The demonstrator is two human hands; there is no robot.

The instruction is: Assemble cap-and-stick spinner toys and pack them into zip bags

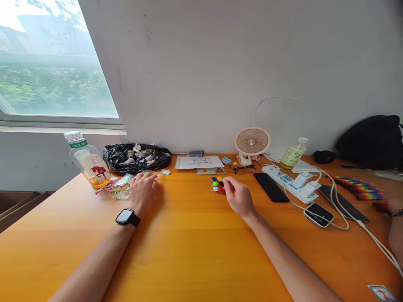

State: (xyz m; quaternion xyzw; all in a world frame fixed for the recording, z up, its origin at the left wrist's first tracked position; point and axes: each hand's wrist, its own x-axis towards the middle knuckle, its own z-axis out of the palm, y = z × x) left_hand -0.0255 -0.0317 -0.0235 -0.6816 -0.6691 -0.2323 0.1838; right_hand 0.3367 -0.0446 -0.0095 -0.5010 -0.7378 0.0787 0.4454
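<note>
My left hand (144,191), wearing a black smartwatch (125,216) on the wrist, rests palm down with fingers loosely stretched beside a clear plastic bag (121,186) of small colourful pieces. Its fingertips reach the bag's right side; their undersides are hidden. My right hand (238,196) is pinched, thumb and forefinger together, at the right side of a small cluster of round coloured pieces (215,183). Blue, yellow, green, white, red and black ones show there. A black piece (221,183) lies close at the fingertips; the fingers hide what they hold.
A large tea bottle (91,161) and a black bag (110,157) of rolls stand back left. Papers (200,162), a fan (252,142) and glasses (244,169) line the wall. Right are a phone (270,187), a power strip (283,182), cables and a person's arm (396,228).
</note>
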